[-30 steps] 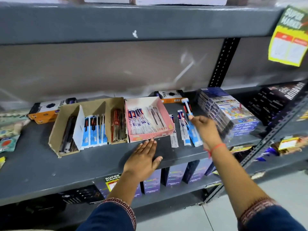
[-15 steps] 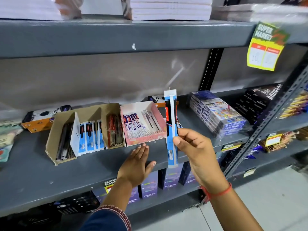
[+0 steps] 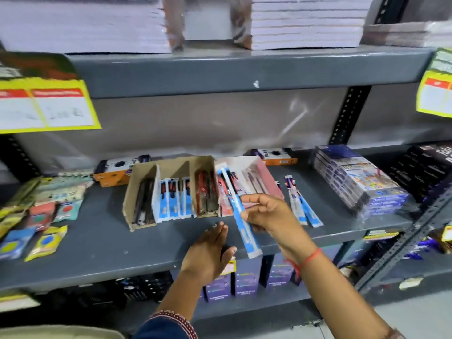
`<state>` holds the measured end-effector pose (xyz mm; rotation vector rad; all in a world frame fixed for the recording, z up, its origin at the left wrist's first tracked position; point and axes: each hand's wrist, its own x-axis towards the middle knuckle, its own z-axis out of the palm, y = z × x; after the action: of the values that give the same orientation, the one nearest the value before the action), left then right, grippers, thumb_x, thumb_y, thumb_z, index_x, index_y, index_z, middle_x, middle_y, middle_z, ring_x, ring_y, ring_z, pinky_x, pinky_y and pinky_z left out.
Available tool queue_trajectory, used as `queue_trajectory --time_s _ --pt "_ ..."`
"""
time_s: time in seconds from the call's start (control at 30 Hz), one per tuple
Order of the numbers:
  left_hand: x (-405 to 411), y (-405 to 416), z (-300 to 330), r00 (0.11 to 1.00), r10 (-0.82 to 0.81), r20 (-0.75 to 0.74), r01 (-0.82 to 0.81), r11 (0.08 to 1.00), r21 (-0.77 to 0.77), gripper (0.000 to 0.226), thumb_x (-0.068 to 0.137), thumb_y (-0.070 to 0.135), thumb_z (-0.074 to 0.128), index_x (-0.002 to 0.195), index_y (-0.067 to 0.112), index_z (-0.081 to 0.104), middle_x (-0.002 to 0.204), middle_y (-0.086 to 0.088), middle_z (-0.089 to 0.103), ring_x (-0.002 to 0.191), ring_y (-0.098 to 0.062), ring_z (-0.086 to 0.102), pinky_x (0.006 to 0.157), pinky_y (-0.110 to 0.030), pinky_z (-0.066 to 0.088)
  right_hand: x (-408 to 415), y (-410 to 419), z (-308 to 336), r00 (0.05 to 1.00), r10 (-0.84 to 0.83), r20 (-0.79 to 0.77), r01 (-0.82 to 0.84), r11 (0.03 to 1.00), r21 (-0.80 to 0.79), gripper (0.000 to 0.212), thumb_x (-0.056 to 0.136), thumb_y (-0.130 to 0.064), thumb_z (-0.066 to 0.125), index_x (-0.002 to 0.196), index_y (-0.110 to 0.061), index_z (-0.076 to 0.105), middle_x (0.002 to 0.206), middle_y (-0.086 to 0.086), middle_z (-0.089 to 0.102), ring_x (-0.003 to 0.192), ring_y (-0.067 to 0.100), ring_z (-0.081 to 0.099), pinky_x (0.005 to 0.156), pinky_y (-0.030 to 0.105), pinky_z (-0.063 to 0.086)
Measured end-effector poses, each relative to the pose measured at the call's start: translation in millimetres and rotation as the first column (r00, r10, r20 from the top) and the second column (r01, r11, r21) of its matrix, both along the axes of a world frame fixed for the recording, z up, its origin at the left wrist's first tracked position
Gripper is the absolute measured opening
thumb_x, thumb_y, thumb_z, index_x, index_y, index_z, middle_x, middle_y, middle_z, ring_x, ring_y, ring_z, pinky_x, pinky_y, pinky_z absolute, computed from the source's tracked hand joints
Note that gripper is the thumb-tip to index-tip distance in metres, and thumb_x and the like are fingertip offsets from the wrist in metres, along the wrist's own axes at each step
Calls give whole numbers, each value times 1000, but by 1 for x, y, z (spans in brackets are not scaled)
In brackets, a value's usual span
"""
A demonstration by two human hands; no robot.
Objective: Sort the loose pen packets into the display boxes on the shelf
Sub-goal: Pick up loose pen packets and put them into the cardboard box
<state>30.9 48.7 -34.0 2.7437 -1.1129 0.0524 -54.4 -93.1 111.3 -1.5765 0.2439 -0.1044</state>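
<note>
At frame centre, the divided cardboard box [image 3: 168, 192] stands on the shelf [image 3: 97, 241], with the open tray [image 3: 266, 178] touching its right side. Loose pen packets [image 3: 302, 206] lie right of the tray, and stacked boxes [image 3: 357, 182] farther right. Small packets [image 3: 36, 216] lie at the left edge.

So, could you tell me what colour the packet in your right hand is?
Blue and white, the packet; the head view shows it.

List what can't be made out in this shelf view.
- Print on the blue pen packet in the right hand: head view, motion blur.
- Pink display box contents: partly hidden by that packet and hand.
- Writing on the yellow price tag: blurred.
- Right price tag: cut off by the frame edge.
- Lower-shelf boxes: labels too small, partly behind the left hand.
</note>
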Motion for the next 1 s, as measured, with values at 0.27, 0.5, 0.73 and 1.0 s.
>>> queue_trajectory --time_s 0.27,0.5,0.73,1.0 --pt "12 101 6 969 241 -56 -241 970 6 88 92 64 3 127 2 54 130 -12 55 118 -25 53 98 -40 38 112 64 -38 984 30 -177 -94 926 -365 28 75 10 57 87 -15 64 71 0 57 64 16 54 54 22 43" --pt "12 117 5 950 311 -34 -313 943 -116 79 94 57 11 114 4 65 115 -10 66 102 -24 64 82 -35 51 153 123 -31 980 53 -193 -189 562 -805 44 85 6 36 129 1 44 125 28 58 117 42 56 95 43 46" --pt "18 118 -2 957 287 -31 -288 941 -177 76 93 57 16 116 2 63 118 -12 64 104 -25 62 87 -35 49 197 132 -46 953 -42 -301 -225 569 -791 36 92 -4 41 127 2 47 127 26 59 118 40 57 98 42 46" --pt "18 119 1 960 279 -36 -281 946 -164 75 93 56 15 115 4 64 117 -11 65 103 -24 63 87 -33 49 209 129 -60 941 -71 -331 -272 425 -863 43 93 1 33 136 3 40 135 27 50 124 40 51 102 43 43"
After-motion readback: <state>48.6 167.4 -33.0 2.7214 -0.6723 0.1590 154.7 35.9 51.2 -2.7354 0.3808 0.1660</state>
